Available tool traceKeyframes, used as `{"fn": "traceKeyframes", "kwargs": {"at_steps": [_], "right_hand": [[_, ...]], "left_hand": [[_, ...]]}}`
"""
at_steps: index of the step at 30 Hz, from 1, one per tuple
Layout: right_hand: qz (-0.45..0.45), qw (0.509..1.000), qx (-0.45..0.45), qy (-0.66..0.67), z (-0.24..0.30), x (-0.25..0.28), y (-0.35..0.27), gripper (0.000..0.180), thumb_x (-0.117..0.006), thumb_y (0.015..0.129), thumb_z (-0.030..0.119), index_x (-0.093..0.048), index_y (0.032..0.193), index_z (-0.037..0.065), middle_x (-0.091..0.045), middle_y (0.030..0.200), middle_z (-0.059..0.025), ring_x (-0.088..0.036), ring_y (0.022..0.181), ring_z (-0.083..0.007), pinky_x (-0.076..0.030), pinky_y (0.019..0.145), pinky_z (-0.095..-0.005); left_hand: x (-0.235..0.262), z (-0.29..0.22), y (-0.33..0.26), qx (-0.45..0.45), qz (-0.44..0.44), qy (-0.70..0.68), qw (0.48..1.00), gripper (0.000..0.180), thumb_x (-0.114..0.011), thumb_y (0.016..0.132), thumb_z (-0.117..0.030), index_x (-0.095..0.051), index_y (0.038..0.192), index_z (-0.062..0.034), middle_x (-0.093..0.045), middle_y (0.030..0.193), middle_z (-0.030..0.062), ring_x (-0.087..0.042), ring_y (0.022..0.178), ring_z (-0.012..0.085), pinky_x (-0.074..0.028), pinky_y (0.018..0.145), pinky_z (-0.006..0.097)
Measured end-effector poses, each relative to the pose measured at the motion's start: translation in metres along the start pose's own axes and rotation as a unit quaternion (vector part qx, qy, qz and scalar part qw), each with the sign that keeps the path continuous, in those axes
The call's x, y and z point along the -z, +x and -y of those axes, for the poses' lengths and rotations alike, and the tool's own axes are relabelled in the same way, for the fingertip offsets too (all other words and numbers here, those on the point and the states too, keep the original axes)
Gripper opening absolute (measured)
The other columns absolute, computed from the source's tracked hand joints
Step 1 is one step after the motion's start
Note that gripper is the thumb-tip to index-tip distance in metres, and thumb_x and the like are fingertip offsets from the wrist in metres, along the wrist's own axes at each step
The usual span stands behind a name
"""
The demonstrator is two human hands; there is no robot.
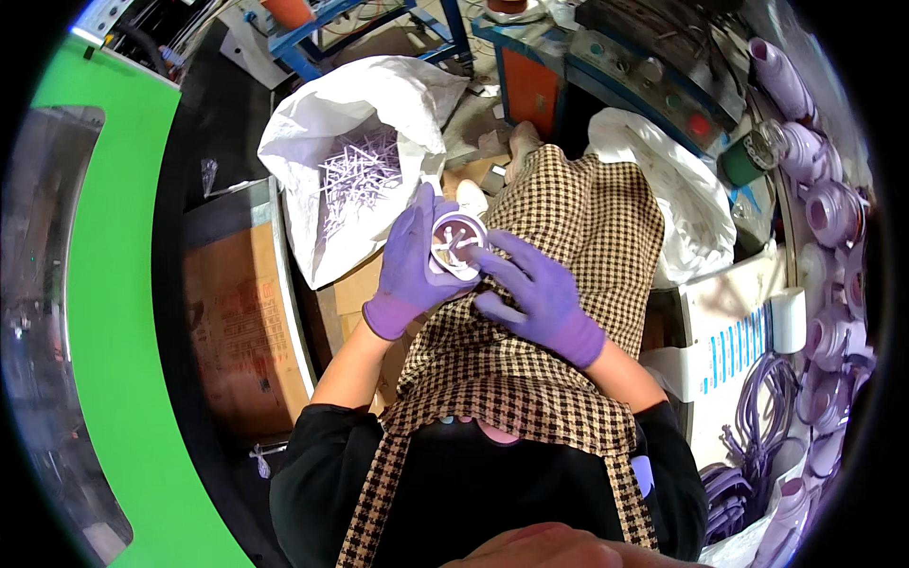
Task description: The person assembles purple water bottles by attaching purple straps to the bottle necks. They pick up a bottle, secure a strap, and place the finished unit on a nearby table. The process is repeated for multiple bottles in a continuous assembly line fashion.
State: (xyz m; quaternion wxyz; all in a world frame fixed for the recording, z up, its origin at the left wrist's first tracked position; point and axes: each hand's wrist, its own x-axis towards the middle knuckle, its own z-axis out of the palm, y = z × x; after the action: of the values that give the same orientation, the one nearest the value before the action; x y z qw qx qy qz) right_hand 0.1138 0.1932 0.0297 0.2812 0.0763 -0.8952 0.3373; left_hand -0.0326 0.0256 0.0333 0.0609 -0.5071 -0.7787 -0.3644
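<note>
Both of my hands wear purple gloves. My left hand [413,256] is wrapped around a round, hollow lilac plastic part [437,260] with a pale rim and white spoke-like pieces inside. It is held above my lap with its opening facing up. On its right side is my right hand [538,292], its fingers apart and the fingertips at the rim. I cannot tell whether those fingertips touch the part. Beyond my left hand stands a white woven sack [308,142], opened wide, with many thin lilac plastic sticks [360,180] in it.
A checked apron [597,218] covers my lap. Left are a cardboard box [237,331] and a green machine panel [118,284]. Right are another white sack [663,189], a white surface [724,331] with coiled purple tubing [769,398], and several lilac plastic parts [831,213]. A control box [653,71] stands ahead.
</note>
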Motion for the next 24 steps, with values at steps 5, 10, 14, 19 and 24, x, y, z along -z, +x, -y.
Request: {"fn": "traceKeyframes", "kwargs": {"at_steps": [5, 10, 14, 19, 24], "right_hand": [[0.022, 0.999, -0.021, 0.034, -0.011, -0.032, -0.013, 0.071, -0.079, 0.075, 0.021, -0.052, 0.141, 0.017, -0.059, 0.136, -0.0109, -0.07, 0.1, -0.0301, -0.058, 0.077, -0.0369], [-0.013, 0.998, -0.041, 0.039, -0.018, -0.036, -0.022, 0.066, -0.075, 0.073, 0.008, -0.054, 0.134, 0.021, -0.06, 0.127, -0.0079, -0.07, 0.092, -0.0302, -0.057, 0.069, -0.0375], [0.048, 0.995, -0.079, 0.042, -0.031, -0.045, -0.03, 0.045, -0.082, 0.069, 0.021, -0.064, 0.111, 0.019, -0.069, 0.098, -0.004, -0.07, 0.087, -0.0255, -0.055, 0.064, -0.0384], [0.115, 0.99, -0.056, 0.053, -0.03, -0.034, -0.017, 0.036, -0.077, 0.08, 0.033, -0.068, 0.11, 0.016, -0.071, 0.102, -0.0083, -0.07, 0.084, -0.0261, -0.055, 0.066, -0.0371], [0.0, 0.996, 0.091, -0.014, -0.068, 0.037, -0.002, 0.061, -0.073, 0.087, 0.034, -0.054, 0.143, 0.018, -0.054, 0.147, -0.0142, -0.066, 0.112, -0.0274, -0.057, 0.087, -0.041]], "left_hand": [[-0.015, -0.041, 0.005, 0.003, -0.033, 0.073, 0.997, 0.077, -0.086, 0.068, -0.033, -0.054, 0.128, 0.0018, -0.062, 0.119, 0.0184, -0.061, 0.108, 0.0385, -0.048, 0.098, 0.047], [-0.037, -0.032, -0.004, -0.056, -0.065, 0.13, 0.988, 0.087, -0.083, 0.073, -0.037, -0.048, 0.14, 0.0046, -0.064, 0.125, 0.0169, -0.06, 0.116, 0.0424, -0.045, 0.104, 0.051], [-0.044, -0.035, -0.002, -0.093, -0.067, 0.101, 0.988, 0.084, -0.08, 0.076, -0.04, -0.049, 0.14, 0.0049, -0.065, 0.125, 0.0171, -0.06, 0.118, 0.0413, -0.044, 0.108, 0.053], [-0.028, -0.036, 0.006, -0.096, -0.03, 0.132, 0.986, 0.073, -0.08, 0.078, -0.04, -0.054, 0.133, -0.0002, -0.065, 0.123, 0.0178, -0.065, 0.112, 0.0379, -0.047, 0.104, 0.051], [0.013, 0.058, 0.034, 0.052, -0.148, 0.141, 0.977, 0.081, -0.088, 0.073, -0.033, -0.052, 0.137, 0.0, -0.066, 0.117, 0.0145, -0.065, 0.108, 0.0307, -0.051, 0.098, 0.041]]}}
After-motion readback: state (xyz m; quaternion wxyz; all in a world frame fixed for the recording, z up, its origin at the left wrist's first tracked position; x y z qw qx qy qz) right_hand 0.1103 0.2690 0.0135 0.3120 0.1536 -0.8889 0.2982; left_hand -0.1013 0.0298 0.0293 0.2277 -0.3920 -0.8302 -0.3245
